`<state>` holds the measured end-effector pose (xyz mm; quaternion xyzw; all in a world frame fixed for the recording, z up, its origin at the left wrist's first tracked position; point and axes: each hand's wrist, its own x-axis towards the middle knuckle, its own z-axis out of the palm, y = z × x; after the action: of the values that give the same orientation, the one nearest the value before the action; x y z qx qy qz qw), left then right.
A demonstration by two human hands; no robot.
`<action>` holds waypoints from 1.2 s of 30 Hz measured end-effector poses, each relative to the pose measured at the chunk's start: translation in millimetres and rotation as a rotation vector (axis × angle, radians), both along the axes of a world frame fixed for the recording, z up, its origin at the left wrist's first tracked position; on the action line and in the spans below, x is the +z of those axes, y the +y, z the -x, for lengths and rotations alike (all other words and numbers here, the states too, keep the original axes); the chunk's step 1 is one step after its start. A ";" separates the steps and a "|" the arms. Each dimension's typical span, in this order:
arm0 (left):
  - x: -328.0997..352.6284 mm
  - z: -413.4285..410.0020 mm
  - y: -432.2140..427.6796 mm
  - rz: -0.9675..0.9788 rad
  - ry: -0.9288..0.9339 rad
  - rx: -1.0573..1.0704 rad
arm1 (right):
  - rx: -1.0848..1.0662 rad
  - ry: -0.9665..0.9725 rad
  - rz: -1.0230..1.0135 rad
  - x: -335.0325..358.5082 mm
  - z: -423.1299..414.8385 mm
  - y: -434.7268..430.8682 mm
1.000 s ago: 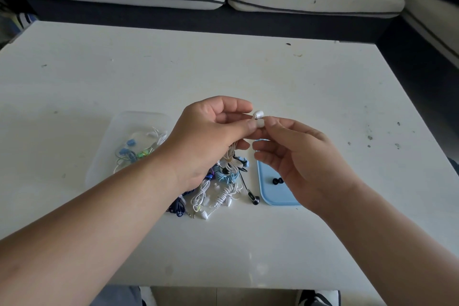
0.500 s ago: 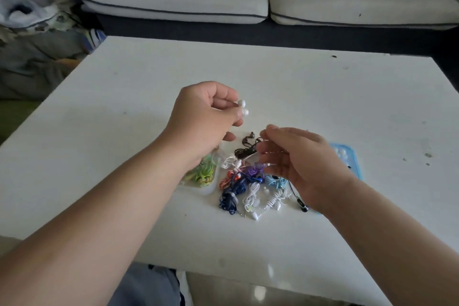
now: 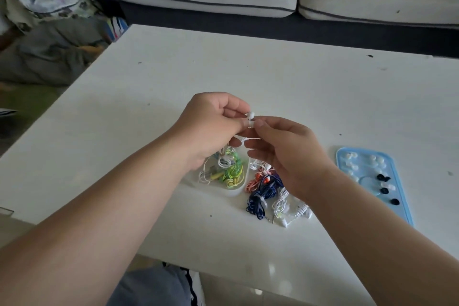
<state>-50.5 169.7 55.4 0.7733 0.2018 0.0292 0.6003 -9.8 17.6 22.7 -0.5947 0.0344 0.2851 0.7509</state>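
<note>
Earphones (image 3: 250, 119) of white plastic on a thin white cable are held up above the white worktop (image 3: 173, 77), over its near middle, their two small rounded buds stacked one above the other between the fingertips, while the cable drops in a loose tangle behind the palms. Directly below stands a clear plastic tub (image 3: 236, 192) with rounded corners, holding coiled cables in green, yellow and white. Just right of the tub, a loose heap of coiled cables (image 3: 263, 194) in navy, orange, pink and white lies on the bare worktop. Further right lies a flat, pale blue plastic lid (image 3: 407, 208), carrying small white ear tips (image 3: 351, 156) at its far end and a few black ear tips (image 3: 383, 190) nearer. The left hand (image 3: 211, 129) is curled tight, thumb and forefinger gripping the earphones just behind the buds. The right hand (image 3: 285, 154) meets it, thumb and forefinger pinching the lower bud, its other fingers loosely bent beneath.
</note>
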 end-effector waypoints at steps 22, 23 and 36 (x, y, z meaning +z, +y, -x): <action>-21.2 -6.5 8.0 -0.166 0.041 0.027 | -0.020 0.113 0.076 2.3 -8.3 -9.9; -26.1 -8.3 10.3 -0.258 0.056 0.018 | -0.055 0.083 0.156 2.1 -9.2 -13.8; -15.6 17.6 -67.0 -1.033 0.058 -0.538 | 0.304 -0.235 0.668 -4.4 11.1 -78.5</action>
<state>-68.1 102.7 39.9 0.9904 -0.0260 -0.0508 0.1257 -20.9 -60.9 18.3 -0.8334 -0.0495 0.2961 0.4640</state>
